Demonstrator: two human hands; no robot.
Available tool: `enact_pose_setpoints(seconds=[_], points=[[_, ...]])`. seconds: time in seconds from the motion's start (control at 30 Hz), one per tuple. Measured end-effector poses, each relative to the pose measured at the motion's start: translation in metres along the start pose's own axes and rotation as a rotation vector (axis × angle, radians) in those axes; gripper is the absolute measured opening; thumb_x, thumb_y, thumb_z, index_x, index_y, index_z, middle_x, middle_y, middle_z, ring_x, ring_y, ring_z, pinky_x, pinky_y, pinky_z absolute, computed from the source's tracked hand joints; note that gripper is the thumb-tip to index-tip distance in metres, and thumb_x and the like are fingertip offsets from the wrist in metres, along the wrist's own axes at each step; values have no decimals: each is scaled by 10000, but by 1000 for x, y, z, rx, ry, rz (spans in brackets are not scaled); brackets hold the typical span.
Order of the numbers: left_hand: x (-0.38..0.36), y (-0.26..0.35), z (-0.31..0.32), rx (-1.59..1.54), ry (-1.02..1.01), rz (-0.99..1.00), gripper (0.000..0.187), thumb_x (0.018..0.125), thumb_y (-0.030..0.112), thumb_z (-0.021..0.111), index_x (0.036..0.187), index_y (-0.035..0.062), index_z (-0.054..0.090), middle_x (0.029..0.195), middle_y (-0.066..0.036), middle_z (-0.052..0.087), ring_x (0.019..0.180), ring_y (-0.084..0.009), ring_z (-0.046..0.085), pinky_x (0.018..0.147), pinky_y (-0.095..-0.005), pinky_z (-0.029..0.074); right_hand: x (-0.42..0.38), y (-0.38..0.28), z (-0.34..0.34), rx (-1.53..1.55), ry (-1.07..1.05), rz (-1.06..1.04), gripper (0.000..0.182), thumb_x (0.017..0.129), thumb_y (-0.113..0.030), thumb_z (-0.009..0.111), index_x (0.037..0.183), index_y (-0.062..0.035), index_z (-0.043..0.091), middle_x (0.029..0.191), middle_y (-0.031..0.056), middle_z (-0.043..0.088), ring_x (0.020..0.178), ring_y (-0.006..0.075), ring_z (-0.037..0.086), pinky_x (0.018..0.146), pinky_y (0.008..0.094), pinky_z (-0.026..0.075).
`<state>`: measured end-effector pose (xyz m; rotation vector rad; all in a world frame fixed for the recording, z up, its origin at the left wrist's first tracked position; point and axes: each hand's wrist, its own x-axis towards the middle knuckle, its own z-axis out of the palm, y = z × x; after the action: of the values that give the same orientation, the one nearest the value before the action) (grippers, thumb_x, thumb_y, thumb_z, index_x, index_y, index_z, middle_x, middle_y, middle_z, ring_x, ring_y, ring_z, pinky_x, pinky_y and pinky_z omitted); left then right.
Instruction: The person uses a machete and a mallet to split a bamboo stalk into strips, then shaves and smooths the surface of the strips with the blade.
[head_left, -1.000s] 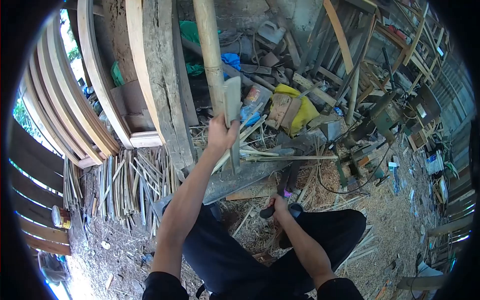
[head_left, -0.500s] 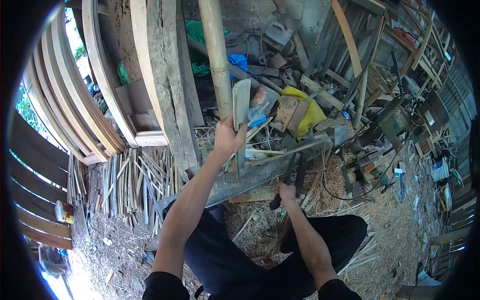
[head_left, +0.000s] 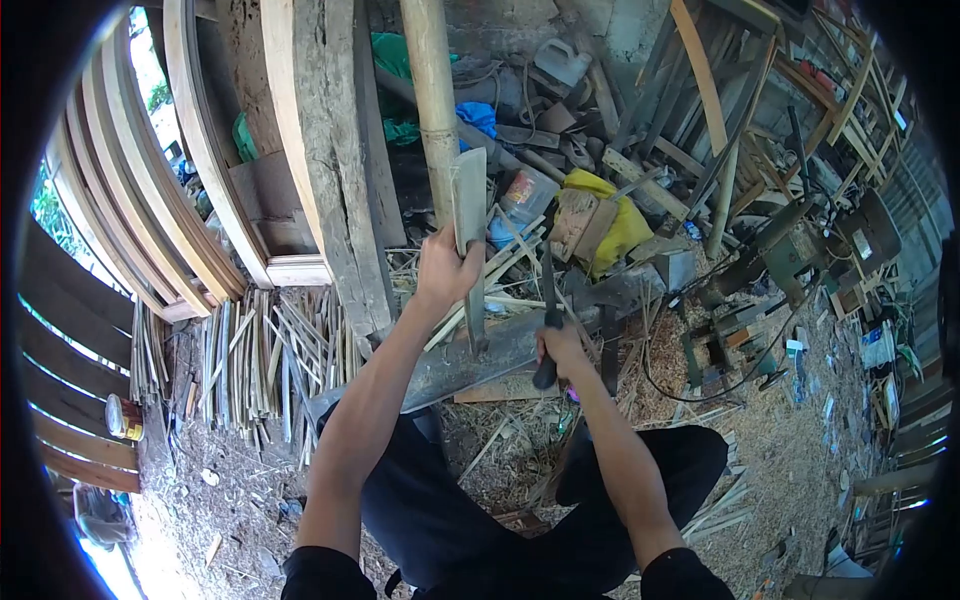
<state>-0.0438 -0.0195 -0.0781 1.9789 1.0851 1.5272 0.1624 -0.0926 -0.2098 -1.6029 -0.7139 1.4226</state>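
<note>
My left hand [head_left: 447, 270] is wrapped round a flat split bamboo piece [head_left: 468, 200]. The piece stands nearly upright, its lower end at a grey wooden beam [head_left: 500, 352] lying across in front of my knees. To the right, my right hand [head_left: 563, 348] grips the dark handle of a long knife [head_left: 548, 280]. Its blade points away from me, a short way right of the bamboo and apart from it.
A thick bamboo pole [head_left: 428, 90] rises behind my left hand. Many thin strips [head_left: 250, 370] are heaped at left beside leaning timber frames [head_left: 190, 130]. A yellow sack [head_left: 622, 232] and a plastic tub [head_left: 528, 195] sit beyond the beam. Machinery [head_left: 790, 250] and a cable stand at right.
My right hand has moved up and left, and the knife blade now stands raised near the bamboo. My left hand has shifted slightly left with the bamboo piece.
</note>
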Motion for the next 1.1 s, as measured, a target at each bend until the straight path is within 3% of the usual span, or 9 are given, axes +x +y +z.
enact_pose_setpoints(seconds=[0.27, 0.43, 0.53, 0.87, 0.9, 0.93, 1.0, 1.03, 1.1], points=[[5, -10, -8, -22, 29, -14, 174, 770, 71, 551, 915, 2, 619, 726, -195, 648, 667, -362, 653, 632, -395, 508, -36, 51, -20, 55, -191, 330, 139, 831, -67, 586, 720, 10, 553, 561, 51, 504, 456, 174, 485, 453, 324, 427], [3, -10, -14, -9, 31, -20, 180, 782, 74, 547, 933, 7, 618, 759, -185, 660, 706, -364, 658, 644, -395, 511, -28, 57, -22, 632, -88, 435, 143, 842, -27, 515, 709, -53, 468, 589, -14, 420, 476, 88, 419, 449, 249, 407], [2, -11, -13, 1, 33, -37, 185, 784, 72, 546, 943, 5, 613, 771, -185, 662, 728, -371, 657, 657, -397, 513, -7, 49, -33, 693, -77, 481, 179, 841, -45, 515, 682, -67, 437, 557, -3, 410, 460, 108, 394, 464, 254, 413], [0, -10, -9, 12, 4, -20, 200, 772, 68, 552, 955, 3, 599, 773, -196, 659, 725, -395, 651, 663, -407, 513, 113, -25, -26, 723, -165, 346, 185, 850, -69, 491, 672, -75, 439, 565, 33, 427, 501, 157, 455, 497, 295, 441], [0, -9, -8, 19, 4, -32, 193, 791, 66, 539, 942, -10, 631, 776, -150, 668, 703, -248, 668, 681, -341, 511, 120, -33, -23, 765, -199, 359, 176, 846, -70, 490, 676, -70, 450, 567, 44, 435, 505, 173, 467, 505, 309, 447], [1, -9, -8, 30, 3, -35, 193, 791, 66, 539, 942, -10, 631, 776, -150, 668, 703, -248, 668, 681, -341, 511, 122, -33, -20, 768, -207, 366, 176, 846, -70, 490, 676, -70, 450, 567, 44, 435, 505, 173, 467, 505, 309, 447], [3, -11, -6, 12, 7, -32, 194, 788, 64, 537, 940, -12, 631, 777, -148, 670, 710, -244, 668, 689, -342, 510, 113, -38, -19, 290, -125, 183, 184, 842, -70, 490, 660, -57, 469, 582, 64, 470, 510, 202, 487, 511, 330, 450], [4, -12, -5, 8, 0, -35, 194, 788, 64, 537, 940, -12, 631, 777, -148, 670, 710, -244, 668, 689, -342, 510, 106, -37, -21, 294, -118, 187, 184, 842, -70, 490, 660, -57, 469, 582, 64, 470, 510, 202, 487, 511, 330, 450], [7, -13, -2, 15, 26, -39, 186, 775, 79, 548, 934, 6, 609, 779, -199, 661, 725, -391, 652, 675, -408, 515, 91, -25, -32, 55, -108, 186, 201, 836, -68, 502, 638, -38, 491, 584, 75, 493, 509, 214, 502, 511, 343, 449]])
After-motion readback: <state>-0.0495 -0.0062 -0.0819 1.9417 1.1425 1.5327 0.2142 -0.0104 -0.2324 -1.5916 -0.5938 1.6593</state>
